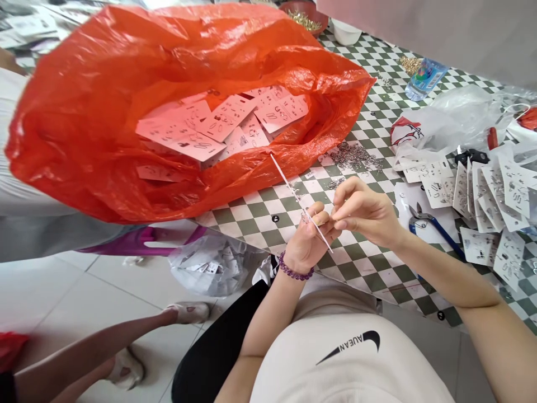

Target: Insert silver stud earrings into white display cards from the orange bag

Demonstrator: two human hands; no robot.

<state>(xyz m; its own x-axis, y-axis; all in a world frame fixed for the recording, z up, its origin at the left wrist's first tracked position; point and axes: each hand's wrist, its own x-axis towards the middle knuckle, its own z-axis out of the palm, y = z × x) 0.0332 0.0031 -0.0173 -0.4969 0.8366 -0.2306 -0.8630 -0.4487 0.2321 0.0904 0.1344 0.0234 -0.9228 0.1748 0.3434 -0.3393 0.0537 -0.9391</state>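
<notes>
My left hand (308, 240), with a purple bead bracelet on the wrist, is closed on a thin white card (293, 193) seen edge-on, slanting up toward the bag. My right hand (364, 212) touches the card's lower part with pinched fingertips, at a small metal piece (305, 217) on it. Both hands are over the near edge of a green-and-white checked table (377, 73). A big orange plastic bag (104, 123) lies open just behind the hands, filled with several white cards (218, 126) carrying small metal parts.
Blue-handled pliers (436, 226) lie right of my hands, beside several spread cards (490, 196). Loose metal bits (352, 154), clear plastic bags (453, 117), a water bottle (423, 78) and a bowl (306, 14) lie farther back. Another person's legs (126, 336) stretch across the tiled floor at lower left.
</notes>
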